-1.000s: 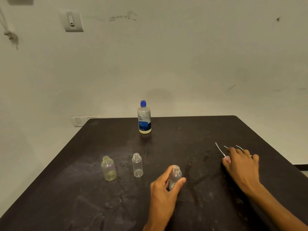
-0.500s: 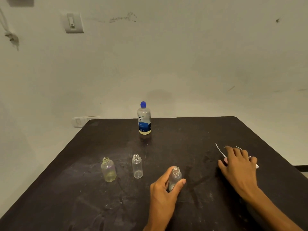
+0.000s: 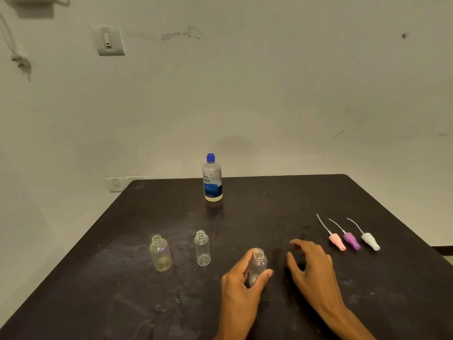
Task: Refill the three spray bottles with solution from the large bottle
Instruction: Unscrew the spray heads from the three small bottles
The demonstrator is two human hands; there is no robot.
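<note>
At the near edge of the dark table (image 3: 282,197), the left hand (image 3: 241,288) wraps thumb and fingers around the nearest spray bottle (image 3: 257,266), which stands upright with its neck uncapped. Just to its right the right hand (image 3: 311,268) hovers with fingers spread and nothing in it, apart from that bottle. Further left stand two more uncapped bottles: a slim clear one (image 3: 202,248) and a rounder, yellow-tinged one (image 3: 160,253). Out to the right lie three spray heads side by side, pink (image 3: 337,242), purple (image 3: 351,240) and white (image 3: 370,240), their thin tubes pointing away. And at the far edge, well apart from everything, the large bottle (image 3: 212,179) stands upright with its blue cap on.
</note>
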